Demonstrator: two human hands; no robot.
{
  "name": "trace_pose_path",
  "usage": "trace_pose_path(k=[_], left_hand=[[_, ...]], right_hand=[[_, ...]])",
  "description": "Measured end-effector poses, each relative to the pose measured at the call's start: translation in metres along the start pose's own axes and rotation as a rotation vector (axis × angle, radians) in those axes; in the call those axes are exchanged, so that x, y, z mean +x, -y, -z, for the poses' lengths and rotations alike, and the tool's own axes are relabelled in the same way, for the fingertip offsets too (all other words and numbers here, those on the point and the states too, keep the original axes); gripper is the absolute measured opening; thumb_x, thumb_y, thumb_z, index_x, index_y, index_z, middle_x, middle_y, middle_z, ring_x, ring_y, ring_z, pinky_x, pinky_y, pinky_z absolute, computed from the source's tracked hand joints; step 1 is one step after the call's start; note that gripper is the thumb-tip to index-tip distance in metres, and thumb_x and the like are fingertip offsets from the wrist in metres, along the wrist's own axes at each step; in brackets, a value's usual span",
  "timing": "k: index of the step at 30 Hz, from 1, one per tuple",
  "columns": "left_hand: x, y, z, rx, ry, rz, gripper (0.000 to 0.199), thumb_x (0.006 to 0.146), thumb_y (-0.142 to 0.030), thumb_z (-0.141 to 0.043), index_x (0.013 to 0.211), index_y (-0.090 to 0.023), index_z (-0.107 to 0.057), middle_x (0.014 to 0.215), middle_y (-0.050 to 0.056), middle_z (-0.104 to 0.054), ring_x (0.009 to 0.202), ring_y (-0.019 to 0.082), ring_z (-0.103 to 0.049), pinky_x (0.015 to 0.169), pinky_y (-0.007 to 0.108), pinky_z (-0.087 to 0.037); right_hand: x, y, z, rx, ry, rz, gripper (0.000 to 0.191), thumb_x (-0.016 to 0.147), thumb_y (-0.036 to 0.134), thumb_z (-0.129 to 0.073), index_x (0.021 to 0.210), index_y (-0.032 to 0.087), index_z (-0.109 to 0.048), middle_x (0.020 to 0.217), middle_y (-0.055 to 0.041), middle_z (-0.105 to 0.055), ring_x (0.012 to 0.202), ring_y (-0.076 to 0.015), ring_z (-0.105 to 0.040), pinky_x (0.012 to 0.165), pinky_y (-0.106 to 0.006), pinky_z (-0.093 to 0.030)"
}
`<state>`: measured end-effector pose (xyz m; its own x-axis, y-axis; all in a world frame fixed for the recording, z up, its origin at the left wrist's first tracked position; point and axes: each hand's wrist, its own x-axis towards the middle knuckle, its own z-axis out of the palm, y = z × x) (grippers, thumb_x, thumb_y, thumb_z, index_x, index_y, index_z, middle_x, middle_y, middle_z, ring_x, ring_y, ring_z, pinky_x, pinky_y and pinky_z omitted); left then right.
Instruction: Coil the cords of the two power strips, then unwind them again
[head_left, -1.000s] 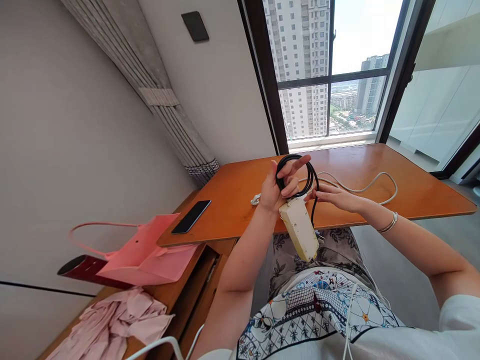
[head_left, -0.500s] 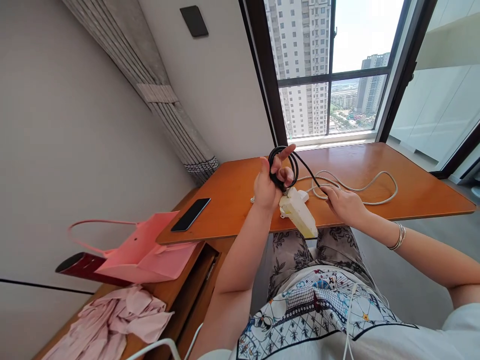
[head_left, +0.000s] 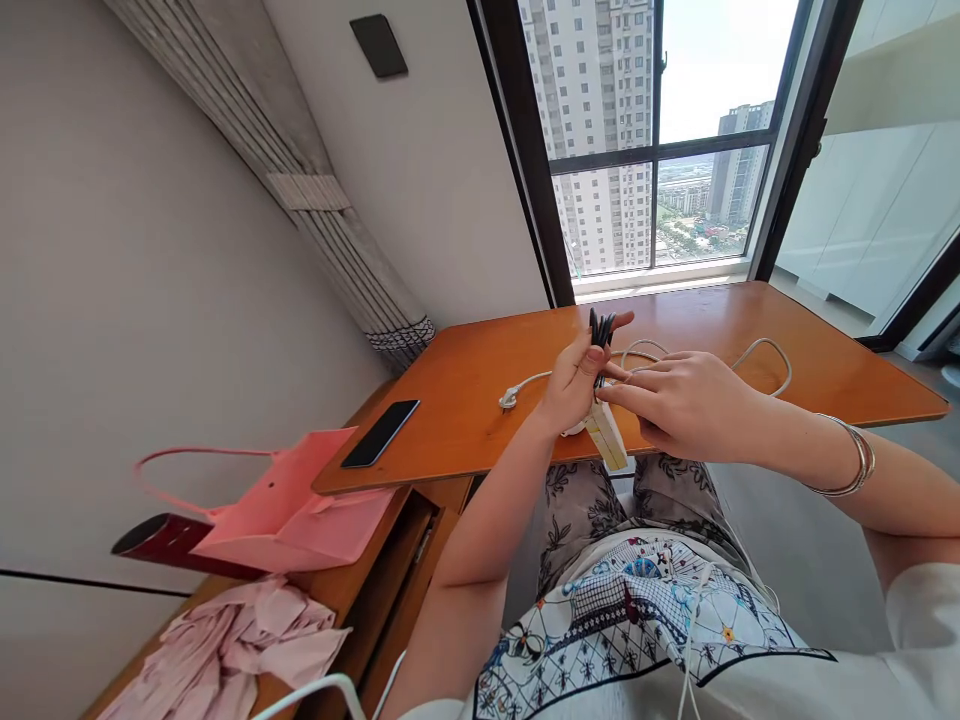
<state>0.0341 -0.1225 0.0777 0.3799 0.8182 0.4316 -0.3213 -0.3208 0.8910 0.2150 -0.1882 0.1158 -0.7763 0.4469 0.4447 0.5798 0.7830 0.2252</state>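
A black cable [head_left: 602, 330], wound into a tight coil, stands edge-on above the table's front part. My left hand [head_left: 574, 385] is closed around the coil, thumb on the near side and one finger sticking out past it. From the coil's lower end hangs a yellowish-white block [head_left: 607, 440], partly behind my fingers. My right hand [head_left: 694, 405] comes from the right with its fingertips at the coil, close to my left fingers. They appear to pinch the cable, though the exact contact is partly hidden.
A white cable [head_left: 786, 375] lies on the wooden table [head_left: 465, 400] behind my hands, its plug [head_left: 508, 398] to the left. At the left edge rests a phone [head_left: 381, 433]. Lower left are a pink bag [head_left: 300, 500] and a pink cloth [head_left: 240, 640]. A window stands behind.
My right hand has moved left and up to the coil, from holding the cable out to the right. My left hand has turned and shifted right, so the coil now shows edge-on.
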Motion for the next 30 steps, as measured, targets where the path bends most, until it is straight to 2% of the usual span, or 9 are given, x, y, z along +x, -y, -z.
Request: trace_pose_path(k=[4, 8, 10, 12, 17, 23, 25, 27, 30], left_hand=[[-0.002, 0.006, -0.003, 0.051, 0.126, 0.036, 0.043, 0.088, -0.051, -0.068, 0.062, -0.019, -0.056, 0.048, -0.003, -0.048, 0.041, 0.009, -0.043, 0.043, 0.023, -0.036], [-0.002, 0.008, -0.007, -0.111, 0.13, 0.214, 0.056, 0.093, -0.063, -0.054, 0.057, -0.019, -0.054, 0.034, -0.007, -0.026, 0.031, 0.007, -0.026, 0.039, 0.022, -0.033], [-0.002, 0.004, -0.009, -0.213, 0.139, 0.306, 0.057, 0.092, -0.069, -0.051, 0.067, -0.018, -0.061, 0.037, -0.009, -0.028, 0.03, 0.006, -0.02, 0.036, 0.021, -0.03], [-0.002, 0.001, -0.011, -0.304, 0.141, 0.35, 0.058, 0.09, -0.071, -0.05, 0.076, -0.017, -0.063, 0.043, -0.008, -0.038, 0.03, 0.004, -0.017, 0.035, 0.02, -0.028], [-0.001, -0.003, -0.016, -0.416, 0.055, 0.37, 0.045, 0.089, -0.061, -0.062, 0.081, -0.016, -0.061, 0.067, -0.002, -0.06, 0.031, -0.001, -0.016, 0.033, 0.018, -0.027], [0.0, -0.007, -0.015, -0.567, -0.047, 0.41, 0.049, 0.1, -0.056, -0.045, 0.071, -0.017, -0.043, 0.062, -0.007, -0.047, 0.032, -0.003, -0.007, 0.031, 0.013, -0.019], [0.0, -0.008, -0.013, -0.606, -0.086, 0.372, 0.05, 0.101, -0.057, -0.041, 0.07, -0.018, -0.038, 0.064, -0.007, -0.043, 0.033, -0.004, -0.005, 0.03, 0.012, -0.016], [0.001, -0.008, -0.011, -0.618, -0.099, 0.363, 0.05, 0.101, -0.057, -0.042, 0.071, -0.018, -0.035, 0.066, -0.007, -0.042, 0.033, -0.005, -0.005, 0.03, 0.011, -0.016], [0.001, -0.005, -0.013, -0.617, -0.091, 0.386, 0.05, 0.099, -0.058, -0.046, 0.07, -0.018, -0.033, 0.068, -0.007, -0.041, 0.034, -0.005, -0.005, 0.031, 0.011, -0.018]], right_hand=[[0.015, -0.009, 0.014, -0.019, -0.133, 0.035, 0.028, 0.099, 0.018, -0.044, 0.108, 0.023, -0.069, 0.096, -0.0059, -0.072, 0.082, -0.0177, -0.061, 0.072, -0.031, -0.042], [0.032, -0.033, 0.019, 0.132, -0.259, 0.001, 0.029, 0.098, 0.039, -0.054, 0.12, 0.024, -0.066, 0.111, -0.0071, -0.066, 0.099, -0.022, -0.059, 0.081, -0.035, -0.045], [0.039, -0.046, 0.015, 0.248, -0.286, -0.053, 0.038, 0.094, 0.048, -0.06, 0.12, 0.021, -0.066, 0.112, -0.0078, -0.065, 0.101, -0.0224, -0.059, 0.082, -0.035, -0.045], [0.042, -0.056, 0.008, 0.37, -0.307, -0.103, 0.044, 0.088, 0.053, -0.066, 0.116, 0.019, -0.067, 0.109, -0.0076, -0.065, 0.097, -0.0216, -0.06, 0.082, -0.035, -0.046], [0.042, -0.062, -0.008, 0.645, -0.346, -0.203, 0.049, 0.08, 0.055, -0.074, 0.113, 0.019, -0.067, 0.108, -0.0083, -0.068, 0.099, -0.0218, -0.062, 0.088, -0.038, -0.05], [0.028, -0.062, -0.035, 1.007, -0.314, -0.28, 0.073, 0.076, 0.053, -0.079, 0.138, 0.024, -0.053, 0.13, -0.0121, -0.063, 0.113, -0.023, -0.061, 0.097, -0.044, -0.051], [0.022, -0.063, -0.047, 1.143, -0.262, -0.328, 0.069, 0.079, 0.053, -0.076, 0.138, 0.024, -0.053, 0.123, -0.0109, -0.067, 0.104, -0.0202, -0.065, 0.09, -0.041, -0.055], [0.019, -0.062, -0.058, 1.261, -0.237, -0.405, 0.059, 0.084, 0.055, -0.07, 0.13, 0.021, -0.057, 0.104, -0.0072, -0.071, 0.082, -0.0158, -0.067, 0.075, -0.035, -0.057], [0.022, -0.059, -0.068, 1.317, -0.321, -0.537, 0.049, 0.085, 0.06, -0.066, 0.109, 0.017, -0.063, 0.07, 0.0022, -0.063, 0.054, -0.0102, -0.056, 0.053, -0.027, -0.05]])
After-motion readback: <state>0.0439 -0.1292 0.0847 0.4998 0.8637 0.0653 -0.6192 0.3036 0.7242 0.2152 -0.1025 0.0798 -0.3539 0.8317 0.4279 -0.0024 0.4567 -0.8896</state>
